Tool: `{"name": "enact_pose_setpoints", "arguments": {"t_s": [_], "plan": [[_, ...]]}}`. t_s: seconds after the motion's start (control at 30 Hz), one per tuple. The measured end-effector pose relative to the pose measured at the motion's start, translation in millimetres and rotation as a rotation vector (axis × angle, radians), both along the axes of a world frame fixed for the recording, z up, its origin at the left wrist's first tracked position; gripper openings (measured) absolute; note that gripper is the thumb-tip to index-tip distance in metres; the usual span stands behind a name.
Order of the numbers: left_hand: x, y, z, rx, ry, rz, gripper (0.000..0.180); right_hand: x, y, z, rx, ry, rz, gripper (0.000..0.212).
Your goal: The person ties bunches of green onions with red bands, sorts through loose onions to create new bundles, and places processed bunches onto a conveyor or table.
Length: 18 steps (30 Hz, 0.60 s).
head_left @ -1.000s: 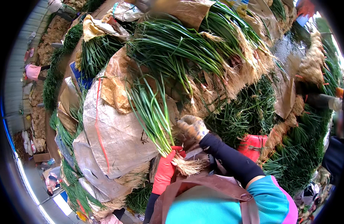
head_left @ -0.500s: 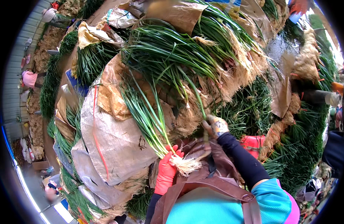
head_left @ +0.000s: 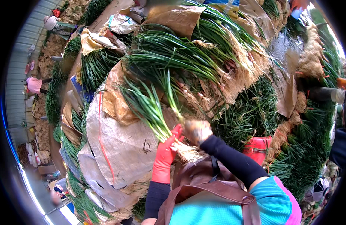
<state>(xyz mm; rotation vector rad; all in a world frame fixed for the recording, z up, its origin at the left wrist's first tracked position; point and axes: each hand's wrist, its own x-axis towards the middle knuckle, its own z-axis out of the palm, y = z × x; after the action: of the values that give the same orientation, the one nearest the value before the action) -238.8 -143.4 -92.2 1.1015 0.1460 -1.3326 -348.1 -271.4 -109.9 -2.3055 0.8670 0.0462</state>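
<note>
In a red glove, my left hand is closed round a bunch of green onions, their leaves pointing up and left and their pale roots hanging out past my fingers. My right hand, in a dirty patterned glove and smeared by motion, is closed at the root end of another green onion. That stalk leans up and left beside the bunch, and the two hands nearly meet. Just beyond lies a big heap of green onions, roots toward the right.
A pale woven sack with a red stripe spreads to the left, near a brown paper sheet. Loose green leaves pile up on the right, by a red container. Rows of bundled onions stand farther right. A person in pink is at far left.
My right hand has moved left and nearer my left hand, bringing the single green onion beside the bunch. My left hand has risen slightly.
</note>
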Motion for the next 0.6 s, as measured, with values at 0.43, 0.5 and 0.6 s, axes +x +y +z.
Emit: {"name": "enact_pose_setpoints", "arguments": {"t_s": [0.43,0.5,0.6], "plan": [[-25.2,26.6,13.5,-0.197,0.319,0.198,0.012,50.8,9.4,-24.5,1.506,-0.645,-0.787,0.011],[-20.1,32.3,11.6,-0.171,0.281,0.267,0.012,27.5,28.4,-32.1,-0.044,-0.833,-0.013,0.017],[-8.7,37.8,5.1,-0.210,0.265,0.325,0.014,-19.2,33.2,-24.6,1.002,-0.173,-0.409,0.027]]}}
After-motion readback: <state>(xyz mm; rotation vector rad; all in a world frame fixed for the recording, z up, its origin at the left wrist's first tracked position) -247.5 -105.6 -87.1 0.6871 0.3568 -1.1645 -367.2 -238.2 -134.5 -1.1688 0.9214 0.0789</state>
